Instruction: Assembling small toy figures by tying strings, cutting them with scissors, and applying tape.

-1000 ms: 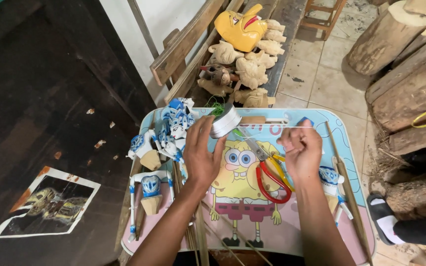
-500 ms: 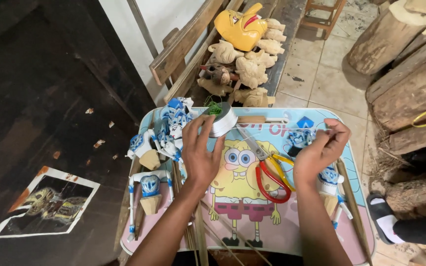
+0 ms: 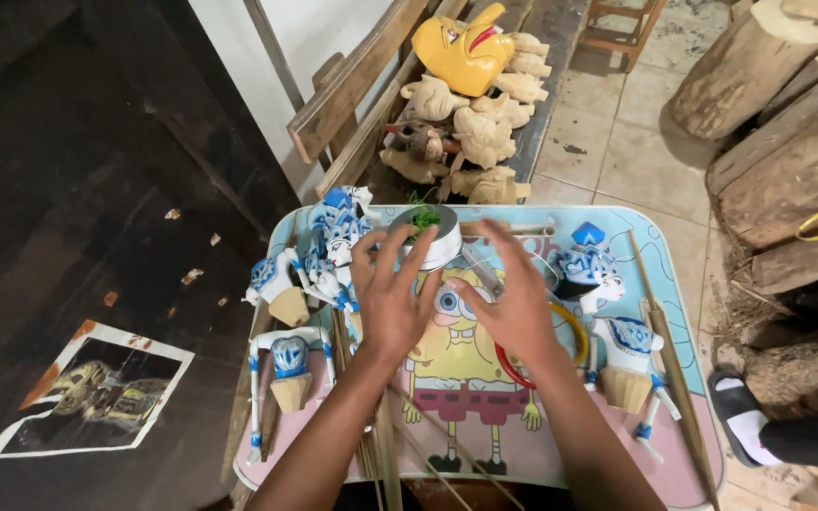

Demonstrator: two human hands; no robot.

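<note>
We see the left hand [image 3: 392,295] with fingers spread wide, fingertips touching a small round white-rimmed container [image 3: 430,233] of green material at the tray's twelve o'clock edge. The right hand [image 3: 513,305] reaches toward it from four o'clock, fingers open and splayed – whether they touch the rim we cannot tell. Its palm hides most of the red-handled scissors [image 3: 532,364]. Blue-and-white puppets [image 3: 328,248] lie at nine o'clock on the cartoon-printed tray [image 3: 674,284] – another puppet [image 3: 617,322] at three. The tray's near edge is cut off.
</note>
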